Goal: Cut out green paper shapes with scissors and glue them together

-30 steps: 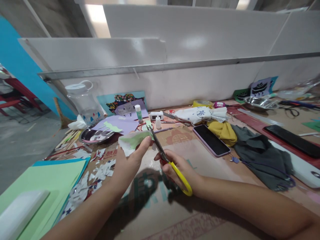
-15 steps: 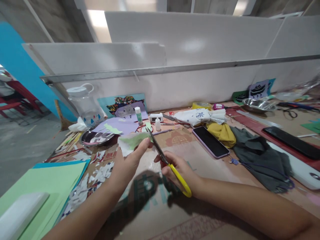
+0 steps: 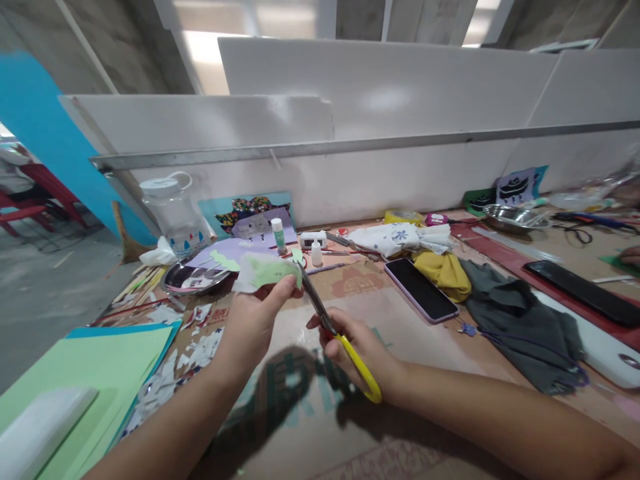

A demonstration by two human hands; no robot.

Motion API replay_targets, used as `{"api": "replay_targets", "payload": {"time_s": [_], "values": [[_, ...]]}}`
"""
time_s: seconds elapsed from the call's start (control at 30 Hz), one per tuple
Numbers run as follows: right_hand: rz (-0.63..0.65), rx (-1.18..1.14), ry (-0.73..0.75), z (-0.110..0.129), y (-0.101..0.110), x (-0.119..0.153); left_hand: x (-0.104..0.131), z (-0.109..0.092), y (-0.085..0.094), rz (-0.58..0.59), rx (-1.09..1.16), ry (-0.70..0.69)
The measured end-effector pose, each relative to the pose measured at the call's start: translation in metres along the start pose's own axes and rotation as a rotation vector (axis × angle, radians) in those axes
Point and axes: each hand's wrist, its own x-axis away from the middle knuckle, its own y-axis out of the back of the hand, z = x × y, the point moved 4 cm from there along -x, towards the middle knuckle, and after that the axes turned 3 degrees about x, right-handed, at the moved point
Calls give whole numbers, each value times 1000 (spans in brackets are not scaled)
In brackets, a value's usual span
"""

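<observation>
Between the thumb and fingers of my left hand [image 3: 253,320] is a small piece of green and white paper [image 3: 265,272], raised above the table. My right hand [image 3: 357,343] is closed round the yellow handles of a pair of scissors [image 3: 316,297]. The blades point up and away, their tips at the paper's right edge by my left thumb. Whether the blades are cutting into the paper I cannot tell. Just beyond the paper stand a glue stick [image 3: 278,235] and a small white bottle [image 3: 316,253].
At left lie green paper sheets [image 3: 95,360], paper scraps [image 3: 200,350] and a metal dish [image 3: 173,283] below a clear jug [image 3: 175,210]. To the right are a phone [image 3: 421,290], a yellow cloth [image 3: 443,273] and a dark grey cloth [image 3: 520,327]. Another person's hand [image 3: 631,257] shows at the right edge.
The paper has tilted so more of its green face shows. My left hand has turned slightly, and the scissors stay at the paper's right edge. Another person's hand has appeared at far right.
</observation>
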Motion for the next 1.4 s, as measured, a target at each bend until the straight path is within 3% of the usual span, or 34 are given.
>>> {"api": "replay_targets", "payload": {"time_s": [0.2,0.43,0.63,1.4], "values": [[0,8,23,3,-1,2,3,-4,0,-38,-101,-62],[-31,2,3,-1,-1,1,7,2,-2,-95,-140,-38],[-33,-73,-20,-5,-2,-1,9,5,-5,-79,-130,-21],[-19,-2,-4,1,0,-1,13,5,-4,-99,-133,-17]]}}
